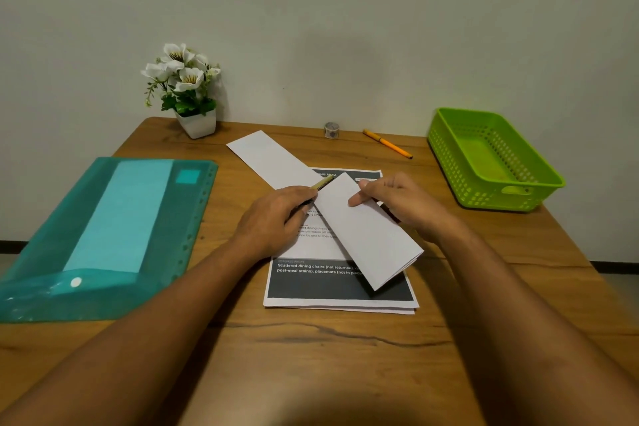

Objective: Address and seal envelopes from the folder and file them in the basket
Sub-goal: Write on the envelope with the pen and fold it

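A white folded paper [366, 235] lies slanted over printed sheets [332, 284] at the table's middle. My right hand [401, 204] pinches its upper end between thumb and fingers. My left hand [276, 218] grips a pen [323, 183] whose tip points up and right, beside the folded paper's upper corner. A white envelope [269, 159] lies flat behind my hands, partly under the pen. The teal plastic folder [103, 239] sits at the left, with pale paper inside. The green basket [491, 159] stands at the right edge and looks empty.
A potted white flower [186, 90] stands at the back left by the wall. A small tape roll [332, 130] and an orange pen [387, 143] lie at the back of the wooden table [345, 356]. Bare wood lies in front of the printed sheets.
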`<state>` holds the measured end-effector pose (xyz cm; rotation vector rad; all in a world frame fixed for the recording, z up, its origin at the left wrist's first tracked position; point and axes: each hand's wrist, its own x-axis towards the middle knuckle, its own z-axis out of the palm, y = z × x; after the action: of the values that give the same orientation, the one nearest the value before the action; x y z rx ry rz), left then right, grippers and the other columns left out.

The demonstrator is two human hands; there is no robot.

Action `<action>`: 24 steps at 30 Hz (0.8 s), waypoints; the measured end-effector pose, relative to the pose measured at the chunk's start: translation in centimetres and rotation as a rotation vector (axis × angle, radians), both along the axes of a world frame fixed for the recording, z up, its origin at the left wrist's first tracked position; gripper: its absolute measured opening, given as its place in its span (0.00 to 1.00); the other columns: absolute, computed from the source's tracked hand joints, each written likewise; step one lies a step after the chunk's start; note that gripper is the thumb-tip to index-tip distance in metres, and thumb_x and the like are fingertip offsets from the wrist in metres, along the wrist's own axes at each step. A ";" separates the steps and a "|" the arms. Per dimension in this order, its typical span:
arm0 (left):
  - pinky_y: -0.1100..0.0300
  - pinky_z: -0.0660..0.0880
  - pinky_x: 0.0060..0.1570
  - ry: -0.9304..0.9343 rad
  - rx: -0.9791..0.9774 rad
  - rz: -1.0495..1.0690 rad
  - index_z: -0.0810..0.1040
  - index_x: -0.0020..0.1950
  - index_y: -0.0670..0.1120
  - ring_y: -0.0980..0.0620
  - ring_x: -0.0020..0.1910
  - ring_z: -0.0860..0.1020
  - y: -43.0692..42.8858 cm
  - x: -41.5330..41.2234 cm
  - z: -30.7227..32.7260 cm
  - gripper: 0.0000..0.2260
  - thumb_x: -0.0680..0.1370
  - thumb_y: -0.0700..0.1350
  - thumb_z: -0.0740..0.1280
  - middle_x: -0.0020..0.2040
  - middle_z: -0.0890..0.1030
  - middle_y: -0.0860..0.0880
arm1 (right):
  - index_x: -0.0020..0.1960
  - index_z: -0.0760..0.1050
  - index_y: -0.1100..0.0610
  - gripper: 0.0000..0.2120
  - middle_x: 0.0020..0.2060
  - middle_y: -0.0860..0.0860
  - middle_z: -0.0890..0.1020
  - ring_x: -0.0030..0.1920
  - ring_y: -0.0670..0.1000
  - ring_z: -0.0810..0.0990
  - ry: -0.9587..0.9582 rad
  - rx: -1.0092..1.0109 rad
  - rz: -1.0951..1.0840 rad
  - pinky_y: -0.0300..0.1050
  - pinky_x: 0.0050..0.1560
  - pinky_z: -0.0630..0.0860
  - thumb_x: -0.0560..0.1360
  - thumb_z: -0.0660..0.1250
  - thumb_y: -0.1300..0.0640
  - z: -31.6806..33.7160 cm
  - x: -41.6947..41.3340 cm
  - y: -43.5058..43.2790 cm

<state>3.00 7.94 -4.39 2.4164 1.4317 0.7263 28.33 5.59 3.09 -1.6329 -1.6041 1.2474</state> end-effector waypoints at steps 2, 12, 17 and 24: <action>0.52 0.77 0.64 0.011 0.008 0.009 0.75 0.74 0.51 0.51 0.68 0.76 -0.2 0.1 0.1 0.18 0.84 0.48 0.63 0.71 0.78 0.52 | 0.50 0.89 0.52 0.19 0.46 0.52 0.89 0.43 0.56 0.88 0.014 -0.019 0.009 0.43 0.38 0.79 0.84 0.63 0.44 -0.2 -0.3 0.1; 0.50 0.76 0.65 0.007 0.039 -0.025 0.80 0.70 0.49 0.50 0.67 0.77 -0.6 -0.1 0.1 0.18 0.82 0.49 0.61 0.68 0.80 0.50 | 0.52 0.89 0.52 0.18 0.44 0.53 0.89 0.38 0.53 0.87 0.039 -0.126 0.055 0.38 0.30 0.77 0.84 0.64 0.43 -0.5 -1.1 0.6; 0.49 0.77 0.64 -0.039 0.041 -0.060 0.81 0.68 0.48 0.50 0.66 0.79 -1.2 -0.2 0.1 0.18 0.81 0.49 0.61 0.67 0.82 0.50 | 0.54 0.88 0.54 0.17 0.45 0.54 0.88 0.36 0.51 0.86 0.030 -0.133 0.075 0.39 0.31 0.75 0.83 0.66 0.43 -1.1 -1.3 1.9; 0.54 0.77 0.63 -0.044 0.063 -0.079 0.81 0.68 0.47 0.51 0.65 0.79 -1.7 -0.3 -0.1 0.17 0.81 0.47 0.63 0.66 0.82 0.50 | 0.55 0.88 0.57 0.13 0.46 0.53 0.89 0.40 0.49 0.85 0.114 -0.134 0.083 0.37 0.33 0.77 0.82 0.69 0.49 -2.2 -2.6 3.3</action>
<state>2.75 6.28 -4.45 2.4721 1.3078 0.8119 25.74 8.85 0.85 -1.5573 -1.5618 1.4918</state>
